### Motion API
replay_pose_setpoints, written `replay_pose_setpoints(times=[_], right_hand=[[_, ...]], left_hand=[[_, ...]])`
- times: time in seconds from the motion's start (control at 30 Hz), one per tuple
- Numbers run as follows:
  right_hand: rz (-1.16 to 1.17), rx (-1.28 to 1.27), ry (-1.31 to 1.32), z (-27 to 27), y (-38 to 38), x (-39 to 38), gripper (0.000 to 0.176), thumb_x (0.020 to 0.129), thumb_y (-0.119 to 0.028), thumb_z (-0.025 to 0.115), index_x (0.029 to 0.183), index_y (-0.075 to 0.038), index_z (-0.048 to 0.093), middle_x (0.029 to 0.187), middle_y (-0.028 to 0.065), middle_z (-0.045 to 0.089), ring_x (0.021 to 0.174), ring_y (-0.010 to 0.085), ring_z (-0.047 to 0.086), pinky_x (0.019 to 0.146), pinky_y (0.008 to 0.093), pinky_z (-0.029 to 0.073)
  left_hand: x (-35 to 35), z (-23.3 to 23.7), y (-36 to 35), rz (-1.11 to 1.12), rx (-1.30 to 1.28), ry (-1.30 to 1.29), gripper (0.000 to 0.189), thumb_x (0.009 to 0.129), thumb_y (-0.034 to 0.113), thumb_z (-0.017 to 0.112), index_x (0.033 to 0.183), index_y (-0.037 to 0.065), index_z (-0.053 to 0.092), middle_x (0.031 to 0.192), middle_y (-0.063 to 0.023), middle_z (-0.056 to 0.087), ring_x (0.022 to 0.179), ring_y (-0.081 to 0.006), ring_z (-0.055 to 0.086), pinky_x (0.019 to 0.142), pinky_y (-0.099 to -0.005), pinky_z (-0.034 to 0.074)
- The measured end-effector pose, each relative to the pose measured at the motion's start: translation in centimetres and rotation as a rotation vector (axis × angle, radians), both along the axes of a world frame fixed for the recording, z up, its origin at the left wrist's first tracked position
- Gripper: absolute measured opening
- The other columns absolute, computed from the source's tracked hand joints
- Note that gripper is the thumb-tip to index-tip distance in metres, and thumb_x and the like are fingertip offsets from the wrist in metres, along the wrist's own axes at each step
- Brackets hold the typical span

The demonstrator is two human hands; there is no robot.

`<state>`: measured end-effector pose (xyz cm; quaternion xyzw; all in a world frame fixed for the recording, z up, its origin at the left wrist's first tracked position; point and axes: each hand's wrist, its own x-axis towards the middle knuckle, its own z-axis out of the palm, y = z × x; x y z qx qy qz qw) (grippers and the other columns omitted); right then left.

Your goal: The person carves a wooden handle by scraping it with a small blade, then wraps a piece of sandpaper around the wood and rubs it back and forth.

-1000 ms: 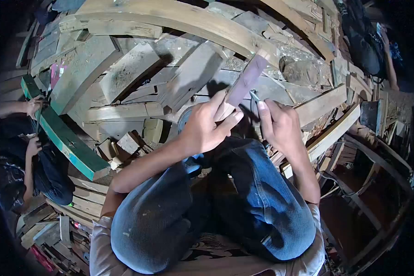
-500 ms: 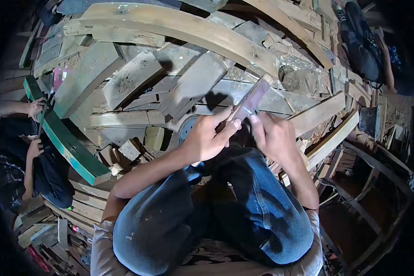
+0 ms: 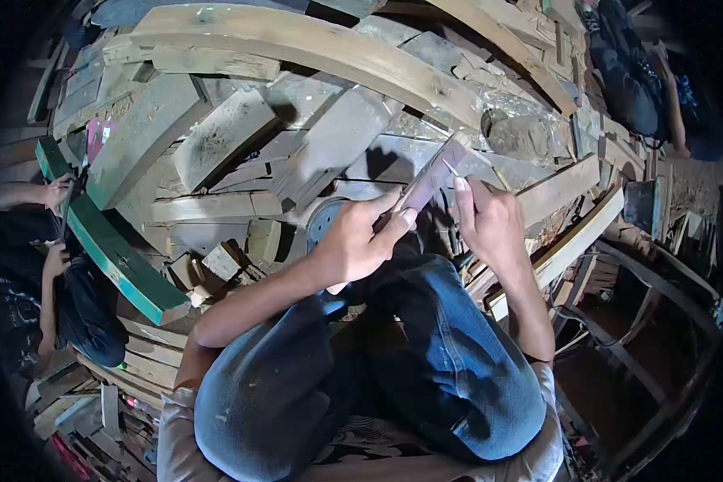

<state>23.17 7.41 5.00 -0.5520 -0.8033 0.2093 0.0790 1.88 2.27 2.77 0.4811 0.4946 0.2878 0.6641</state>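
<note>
My left hand [image 3: 358, 239] is closed around the lower end of a narrow wood piece [image 3: 435, 178] with a purplish flat face, tilted up and away to the right. My right hand [image 3: 490, 217] pinches a thin tool with a bright, slim pointed tip [image 3: 450, 167]. That tip overlaps the wood piece's right edge in this view. What the rest of the tool looks like is hidden by the fingers. Both hands are above my bent knees in blue jeans [image 3: 458, 345].
Wood offcuts [image 3: 337, 140] are piled ahead, behind a long curved beam [image 3: 297, 34]. A round grey-blue disc [image 3: 323, 221] lies below my left wrist. At left, another person's hands [image 3: 59, 197] hold a dark tool over a green beam [image 3: 124, 253]. Another person sits top right [image 3: 631, 72].
My right hand has shifted slightly right, away from my left hand, and the tool's tip has moved up along the wood piece. My left hand keeps its grip.
</note>
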Motion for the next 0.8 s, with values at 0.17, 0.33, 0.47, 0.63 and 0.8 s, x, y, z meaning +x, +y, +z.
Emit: replay_pose_setpoints(times=[0.17,0.33,0.47,0.63,0.8], right_hand=[[0.02,0.022,-0.02,-0.2,0.1,-0.1,0.036,0.099,-0.03,0.051,0.082,-0.002,0.066,0.057,0.0206,0.06,0.053,0.039,0.063,0.051,0.0474,0.051],[0.099,-0.024,-0.018,-0.4,-0.3,-0.4,0.038,0.1,-0.03,0.049,0.08,-0.002,0.065,0.054,0.0188,0.059,0.051,0.0378,0.063,0.05,0.0472,0.051],[0.038,0.022,-0.018,-0.3,-0.2,-0.7,0.037,0.1,-0.029,0.051,0.08,-0.002,0.066,0.055,0.0197,0.059,0.052,0.0397,0.062,0.052,0.0474,0.051],[-0.027,0.047,-0.059,-0.4,0.5,-0.4,0.038,0.1,-0.03,0.051,0.077,-0.004,0.067,0.054,0.0197,0.059,0.05,0.0375,0.062,0.05,0.0469,0.05],[0.051,0.022,-0.012,-0.5,0.4,-0.3,0.04,0.101,-0.03,0.049,0.077,-0.003,0.066,0.052,0.0184,0.057,0.047,0.0356,0.061,0.049,0.0456,0.051]], left_hand=[[0.1,-0.8,-0.3,0.025,-0.019,-0.033,0.04,0.102,0.019,0.053,0.138,0.002,0.051,0.086,-0.003,0.066,0.055,-0.0046,0.053,0.049,-0.0222,0.046],[-0.1,-0.5,-0.1,-0.025,-0.054,0.045,0.039,0.102,0.019,0.051,0.138,0.004,0.052,0.084,-0.0023,0.065,0.054,-0.0053,0.053,0.049,-0.0227,0.045],[0.0,-0.5,-0.1,-0.022,-0.038,0.035,0.04,0.102,0.019,0.052,0.138,0.004,0.051,0.085,-0.0024,0.065,0.054,-0.0055,0.053,0.049,-0.023,0.045],[0.2,-0.8,-0.1,-0.019,-0.003,0.018,0.039,0.101,0.017,0.053,0.138,0.002,0.051,0.086,-0.0031,0.065,0.055,-0.0056,0.053,0.051,-0.0228,0.045],[0.3,-1.3,-0.3,-0.01,0.11,0.183,0.043,0.096,0.015,0.062,0.134,-0.002,0.054,0.082,-0.0065,0.067,0.059,-0.0081,0.055,0.057,-0.0254,0.05]])
